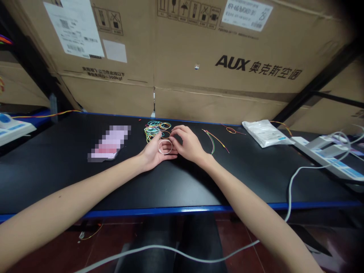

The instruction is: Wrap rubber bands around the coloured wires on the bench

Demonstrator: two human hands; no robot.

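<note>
A small coil of thin white wire (165,153) lies across the fingers of my left hand (152,153). That palm faces up, its fingers stretched to the right and its thumb beside the coil. My right hand (187,144) comes over from the right, thumb and fingertips pinched at the coil's right edge. Just behind my left hand is a tangled heap of coloured wire coils (150,131), in green, yellow and other colours. Right of my right hand lie a few loose wire pieces (218,141). Farther back is a small reddish-yellow wire coil (231,130).
A blurred-out pinkish item (110,142) lies left on the black table (182,185). A white plastic packet (264,133) and power strips (327,155) are at the right. A large cardboard box (182,49) stands behind. A white cable (290,189) hangs over the front edge.
</note>
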